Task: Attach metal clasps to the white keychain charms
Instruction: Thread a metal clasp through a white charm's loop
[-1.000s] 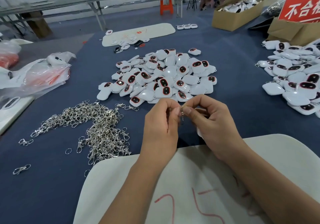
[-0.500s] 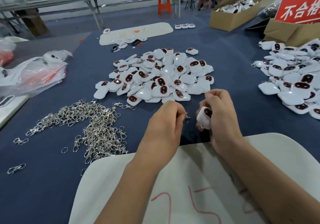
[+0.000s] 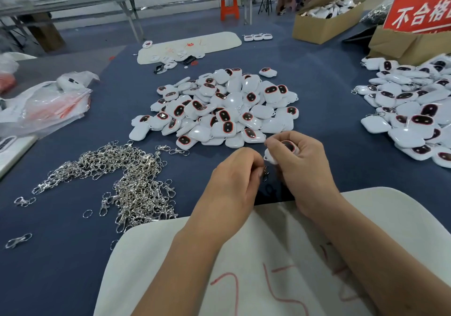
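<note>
Curled around a white charm point(image 3: 280, 153), the right hand point(image 3: 303, 166) holds it up over the blue table point(image 3: 329, 76), with the charm's dark oval face showing between the thumb and fingers. Right beside it, the left hand point(image 3: 235, 179) pinches a small metal clasp point(image 3: 265, 172) at its fingertips, and the clasp hangs down just under the charm. Whether the clasp touches the charm is hard to tell. Both arms reach over a white board point(image 3: 390, 218) with red marks on it. Behind the hands sits a big pile of white charms point(image 3: 219, 110). To the left lies a shiny heap of metal clasps point(image 3: 127, 176), with a few loose ones nearby. On the right is another pile of charms point(image 3: 410, 110), and some of these have bits of metal on them. Far back stand a cardboard box point(image 3: 322, 26) and a red sign point(image 3: 419, 12).
</note>
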